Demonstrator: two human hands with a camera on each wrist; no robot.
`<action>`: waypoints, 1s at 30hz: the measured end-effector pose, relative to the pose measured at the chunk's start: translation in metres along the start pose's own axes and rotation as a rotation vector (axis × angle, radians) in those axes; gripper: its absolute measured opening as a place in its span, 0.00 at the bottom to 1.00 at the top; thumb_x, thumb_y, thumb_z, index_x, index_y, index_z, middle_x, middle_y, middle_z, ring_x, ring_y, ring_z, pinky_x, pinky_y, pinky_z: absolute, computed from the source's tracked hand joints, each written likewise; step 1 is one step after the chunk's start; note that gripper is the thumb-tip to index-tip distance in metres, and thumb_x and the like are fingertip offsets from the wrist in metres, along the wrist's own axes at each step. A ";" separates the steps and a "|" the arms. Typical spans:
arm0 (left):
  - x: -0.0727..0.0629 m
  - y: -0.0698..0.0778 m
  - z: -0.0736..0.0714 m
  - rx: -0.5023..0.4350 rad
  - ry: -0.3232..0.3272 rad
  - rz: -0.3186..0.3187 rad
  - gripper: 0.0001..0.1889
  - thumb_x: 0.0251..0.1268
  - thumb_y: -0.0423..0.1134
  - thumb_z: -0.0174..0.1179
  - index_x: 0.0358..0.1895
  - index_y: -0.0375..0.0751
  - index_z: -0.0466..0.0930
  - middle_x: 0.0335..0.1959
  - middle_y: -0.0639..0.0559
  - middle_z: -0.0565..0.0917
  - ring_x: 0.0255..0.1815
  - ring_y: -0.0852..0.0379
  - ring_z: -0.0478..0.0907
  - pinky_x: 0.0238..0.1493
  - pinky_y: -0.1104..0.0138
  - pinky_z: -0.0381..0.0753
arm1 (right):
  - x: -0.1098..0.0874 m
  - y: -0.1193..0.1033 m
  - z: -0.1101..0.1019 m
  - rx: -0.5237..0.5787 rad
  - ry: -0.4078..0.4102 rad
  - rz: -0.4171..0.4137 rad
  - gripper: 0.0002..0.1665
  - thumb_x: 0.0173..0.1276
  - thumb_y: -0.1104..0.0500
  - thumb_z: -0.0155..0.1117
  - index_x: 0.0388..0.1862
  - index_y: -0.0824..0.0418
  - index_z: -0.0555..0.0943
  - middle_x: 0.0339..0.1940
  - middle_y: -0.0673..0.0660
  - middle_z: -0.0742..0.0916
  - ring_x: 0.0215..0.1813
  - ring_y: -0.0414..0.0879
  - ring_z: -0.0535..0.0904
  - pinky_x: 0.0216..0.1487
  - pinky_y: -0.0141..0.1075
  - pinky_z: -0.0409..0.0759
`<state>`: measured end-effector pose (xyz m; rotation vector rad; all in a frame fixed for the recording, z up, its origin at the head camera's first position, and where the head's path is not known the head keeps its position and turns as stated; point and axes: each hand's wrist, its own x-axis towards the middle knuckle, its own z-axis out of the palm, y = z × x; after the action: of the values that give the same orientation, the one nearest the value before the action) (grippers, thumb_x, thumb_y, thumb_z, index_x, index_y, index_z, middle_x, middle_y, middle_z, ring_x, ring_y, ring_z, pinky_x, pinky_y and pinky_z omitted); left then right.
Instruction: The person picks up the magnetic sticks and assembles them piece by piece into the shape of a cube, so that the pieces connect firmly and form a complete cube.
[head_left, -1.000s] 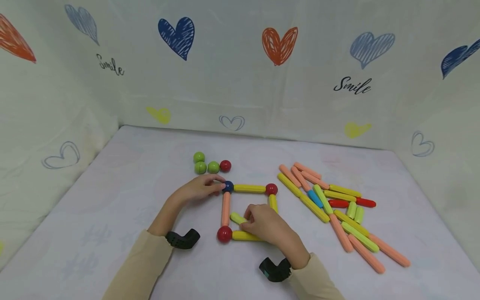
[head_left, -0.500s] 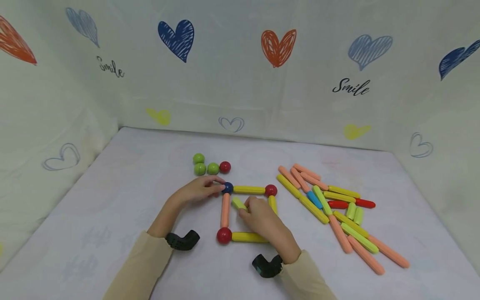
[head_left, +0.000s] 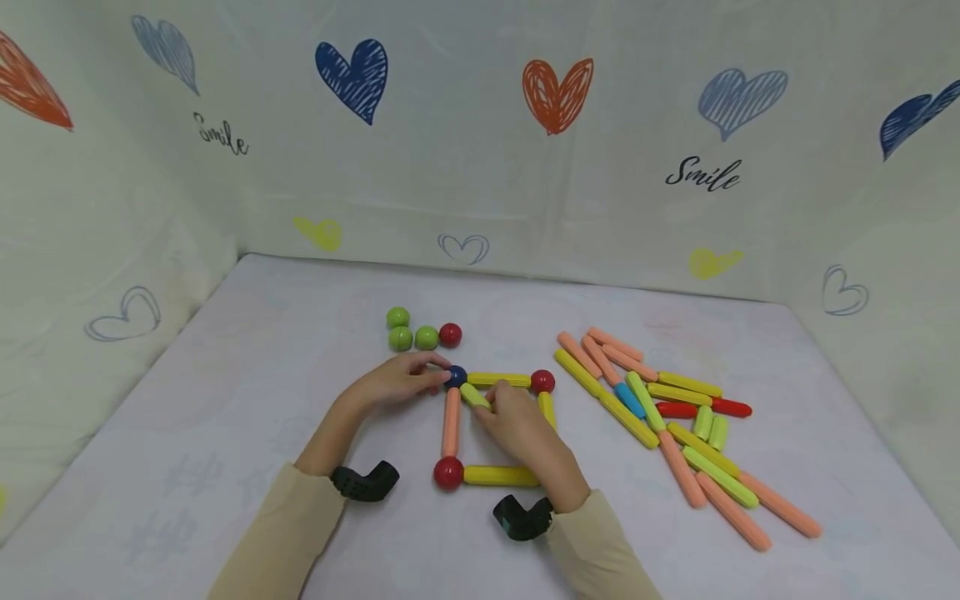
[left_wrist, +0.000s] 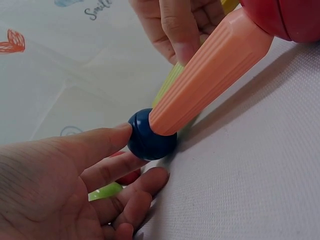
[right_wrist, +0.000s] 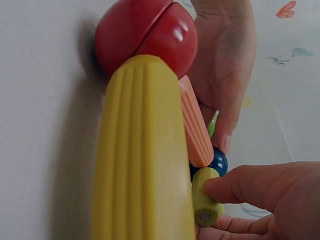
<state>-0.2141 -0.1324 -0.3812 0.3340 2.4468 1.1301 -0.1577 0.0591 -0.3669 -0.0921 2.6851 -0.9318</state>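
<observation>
Blue ball (head_left: 455, 377) was pinched in the left hand (head_left: 401, 381), from where I stood. Right hand (head_left: 519, 425), right of the ball on its near side, pinched a green stick (head_left: 476, 397). Change: that stick had come up toward the ball, far end now apparently touching it. So, I'd judge, a third stick joined there, with pink stick (head_left: 451, 423) on the ball's near side and yellow stick (head_left: 498, 379) on its right. Green balls (head_left: 401, 337) lay beyond it, leftward.
</observation>
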 end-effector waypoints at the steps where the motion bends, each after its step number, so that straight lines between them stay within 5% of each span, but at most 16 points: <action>1: 0.000 0.000 0.000 -0.001 0.000 0.000 0.17 0.68 0.44 0.53 0.56 0.41 0.75 0.31 0.48 0.78 0.33 0.55 0.70 0.35 0.69 0.69 | 0.000 0.000 0.000 0.002 0.001 -0.004 0.15 0.65 0.55 0.61 0.43 0.65 0.75 0.19 0.54 0.73 0.19 0.44 0.67 0.22 0.29 0.64; 16: -0.001 0.000 -0.002 0.009 0.001 0.009 0.18 0.68 0.44 0.53 0.56 0.41 0.75 0.31 0.48 0.78 0.32 0.55 0.70 0.34 0.68 0.69 | -0.004 0.003 -0.004 0.035 0.003 -0.015 0.19 0.65 0.53 0.61 0.51 0.61 0.73 0.23 0.55 0.79 0.22 0.43 0.69 0.24 0.29 0.67; 20: -0.001 -0.001 -0.002 -0.003 0.001 0.014 0.18 0.68 0.44 0.53 0.56 0.41 0.75 0.31 0.48 0.78 0.33 0.55 0.70 0.35 0.68 0.70 | -0.009 0.004 -0.017 0.061 0.011 -0.027 0.20 0.65 0.52 0.61 0.52 0.59 0.73 0.34 0.54 0.83 0.31 0.44 0.74 0.31 0.33 0.73; 30: 0.001 -0.003 -0.001 -0.014 0.002 0.007 0.18 0.68 0.44 0.53 0.56 0.40 0.75 0.33 0.48 0.78 0.34 0.55 0.70 0.35 0.68 0.69 | -0.017 0.025 -0.062 0.087 0.156 -0.082 0.16 0.68 0.52 0.58 0.49 0.60 0.77 0.40 0.56 0.83 0.40 0.46 0.76 0.40 0.37 0.77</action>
<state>-0.2156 -0.1348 -0.3835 0.3379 2.4395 1.1509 -0.1595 0.1187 -0.3316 -0.1160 2.7962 -1.1223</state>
